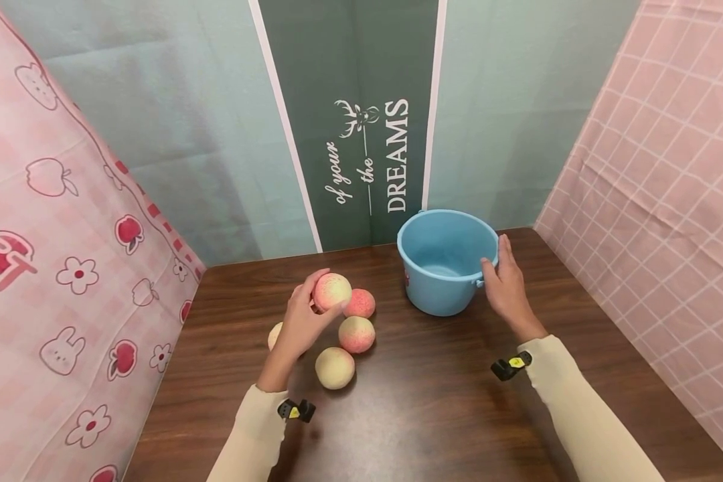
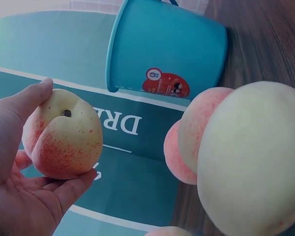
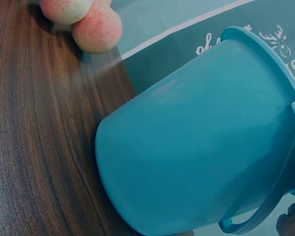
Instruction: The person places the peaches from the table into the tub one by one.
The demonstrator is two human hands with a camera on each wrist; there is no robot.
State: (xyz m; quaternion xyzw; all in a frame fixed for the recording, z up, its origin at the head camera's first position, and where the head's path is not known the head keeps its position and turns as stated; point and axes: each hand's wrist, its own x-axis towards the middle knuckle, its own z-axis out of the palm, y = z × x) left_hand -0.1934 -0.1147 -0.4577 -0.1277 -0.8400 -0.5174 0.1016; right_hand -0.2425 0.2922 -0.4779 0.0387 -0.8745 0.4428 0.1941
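My left hand [image 1: 303, 320] holds a pink and cream peach [image 1: 334, 292] between thumb and fingers, raised above the table; the left wrist view shows its stem hollow and crease. On the right, my right hand [image 1: 509, 289] grips the rim of a light blue bucket [image 1: 438, 296], which stands upright. Inside the bucket, the visible bottom bears nothing. Below and beside the left hand lie a pinkish peach [image 1: 361, 304], a half-pink peach [image 1: 357, 335] and a pale peach [image 1: 335, 368]. Another peach [image 1: 274, 335] is partly hidden by the left hand.
The brown wooden table [image 1: 422, 408] ends at a green cloth backdrop [image 1: 361, 60] with white lettering. A pink patterned cloth [image 1: 78, 227] hangs at the left, a pink checked cloth [image 1: 657, 187] at the right. The bucket's handle [image 3: 265, 211] hangs down its side.
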